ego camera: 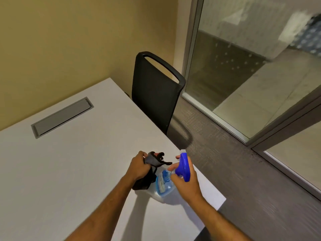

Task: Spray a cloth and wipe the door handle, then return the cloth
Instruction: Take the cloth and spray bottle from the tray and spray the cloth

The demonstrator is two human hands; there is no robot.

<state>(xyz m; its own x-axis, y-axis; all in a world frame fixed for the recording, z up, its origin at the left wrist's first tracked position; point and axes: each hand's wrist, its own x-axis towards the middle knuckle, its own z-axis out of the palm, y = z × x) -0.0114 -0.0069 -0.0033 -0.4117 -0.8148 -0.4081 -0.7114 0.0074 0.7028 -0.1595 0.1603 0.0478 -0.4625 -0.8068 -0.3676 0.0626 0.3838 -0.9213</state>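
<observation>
A dark grey cloth (152, 160) is bunched in my left hand (138, 166), with part of it hanging down below the fist. My right hand (186, 184) grips the neck of a clear spray bottle (163, 186) with a blue trigger head (184, 168), one finger stretched along the trigger. The nozzle faces the cloth, a short gap away. Both hands hover above the near right corner of the white table (69, 171). No door handle is in view.
A black mesh chair (154, 94) stands pushed against the table's far right side. A grey cable hatch (61, 117) is set into the tabletop at the left. Glass panels in grey frames (225, 75) line the right, above grey carpet (234, 171).
</observation>
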